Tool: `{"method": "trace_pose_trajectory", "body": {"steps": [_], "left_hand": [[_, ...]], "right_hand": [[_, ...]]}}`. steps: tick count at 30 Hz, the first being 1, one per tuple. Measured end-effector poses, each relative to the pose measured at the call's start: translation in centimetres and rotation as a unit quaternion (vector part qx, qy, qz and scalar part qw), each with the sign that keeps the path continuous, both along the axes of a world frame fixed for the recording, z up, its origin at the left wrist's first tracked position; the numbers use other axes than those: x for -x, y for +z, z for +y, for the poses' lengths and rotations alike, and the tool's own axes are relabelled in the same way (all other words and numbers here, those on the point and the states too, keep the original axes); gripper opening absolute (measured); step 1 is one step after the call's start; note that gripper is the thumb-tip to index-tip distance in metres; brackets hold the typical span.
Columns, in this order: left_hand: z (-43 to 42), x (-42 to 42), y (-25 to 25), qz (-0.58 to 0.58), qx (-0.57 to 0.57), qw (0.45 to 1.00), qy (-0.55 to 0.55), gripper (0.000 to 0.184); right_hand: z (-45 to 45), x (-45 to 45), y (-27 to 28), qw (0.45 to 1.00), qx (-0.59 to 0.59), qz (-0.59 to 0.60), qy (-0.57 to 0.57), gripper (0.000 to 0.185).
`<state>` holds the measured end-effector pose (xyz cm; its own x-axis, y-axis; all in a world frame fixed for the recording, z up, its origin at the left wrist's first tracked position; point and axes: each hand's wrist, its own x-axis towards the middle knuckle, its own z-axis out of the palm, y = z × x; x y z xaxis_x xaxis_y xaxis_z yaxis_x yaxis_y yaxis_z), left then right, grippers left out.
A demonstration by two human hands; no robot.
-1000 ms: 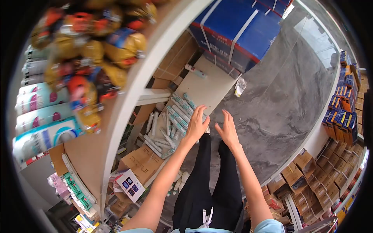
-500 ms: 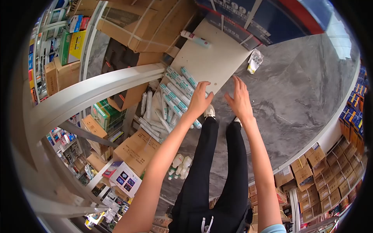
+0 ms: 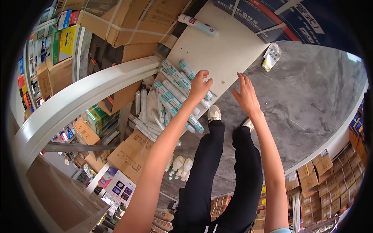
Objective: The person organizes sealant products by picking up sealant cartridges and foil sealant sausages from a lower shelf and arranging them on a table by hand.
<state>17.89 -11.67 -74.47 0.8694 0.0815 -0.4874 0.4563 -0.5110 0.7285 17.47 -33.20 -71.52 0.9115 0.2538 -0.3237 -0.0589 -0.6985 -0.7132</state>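
Observation:
My left hand (image 3: 200, 88) hovers near the pile, thumb apart from its half-curled fingers, with nothing visible in it. Close by lie several white and teal sausage-shaped packs (image 3: 171, 98), heaped at the edge of a pale board (image 3: 217, 50). To the right, my right hand (image 3: 247, 95) hangs above the grey floor, fingers stretched out and holding nothing. One more white and teal tube (image 3: 197, 25) lies alone at the far part of the board. A crumpled white and yellow packet (image 3: 271, 57) rests on the floor beyond my right hand.
Dark blue boxes (image 3: 268, 15) with white straps stand at the far side. Strapped cardboard cartons (image 3: 132, 21) are at the upper left, beside a white metal rail (image 3: 89, 83). White bottles (image 3: 180, 166) stand left of my legs. Stacked cartons (image 3: 330, 178) line the right.
The view has shifted, so the board and blue boxes appear nearer. My hands sit slightly farther apart. My feet have moved a little apart too.

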Motion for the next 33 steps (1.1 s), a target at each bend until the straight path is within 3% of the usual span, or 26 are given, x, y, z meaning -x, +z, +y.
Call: {"method": "trace_pose_trajectory", "body": {"steps": [8,13,14,16,19,21,23,26,28,30,33], "left_hand": [[2.3,-4.4,-6.9,-0.011,-0.02,1.0,0.012,0.038],[2.6,-8.8,-11.5,0.052,0.139,0.971,0.189,0.045],[2.4,-9.7,-12.3,0.047,0.14,0.971,0.19,0.045],[1.8,-11.7,-12.8,0.052,0.162,0.937,0.305,0.052],[0.6,-14.4,-14.7,0.048,0.111,0.934,0.336,0.062],[0.8,-16.7,-18.8,0.058,0.076,0.948,0.305,0.068],[-0.8,-17.3,-19.9,0.057,-0.01,0.956,0.287,0.08],[-1.7,-18.3,-19.5,0.025,-0.071,0.969,0.237,0.081],[-1.7,-18.6,-21.4,0.009,-0.07,0.962,0.265,0.077],[-0.5,-19.0,-23.5,0.015,0.06,0.969,0.237,0.081],[-1.3,-19.5,-22.3,0.02,0.062,0.965,0.255,0.084]], "right_hand": [[2.6,-7.4,-6.3,0.995,0.048,-0.071,0.056,0.059],[4.7,-9.7,-10.0,0.962,0.166,-0.153,0.156,0.059],[5.0,-10.5,-10.6,0.961,0.166,-0.158,0.157,0.059],[5.8,-12.2,-12.0,0.971,0.17,-0.13,0.111,0.06],[6.5,-14.0,-14.5,0.963,0.2,-0.143,0.107,0.061],[6.4,-15.1,-15.7,0.966,0.198,-0.133,0.104,0.058],[6.4,-15.6,-16.7,0.969,0.194,-0.114,0.105,0.058],[7.0,-16.1,-17.3,0.971,0.191,-0.108,0.098,0.057],[7.7,-16.3,-16.4,0.969,0.222,-0.064,0.089,0.057],[8.0,-16.4,-17.2,0.976,0.198,-0.069,0.061,0.057],[8.2,-17.3,-18.9,0.988,0.14,-0.069,0.02,0.055]]}}
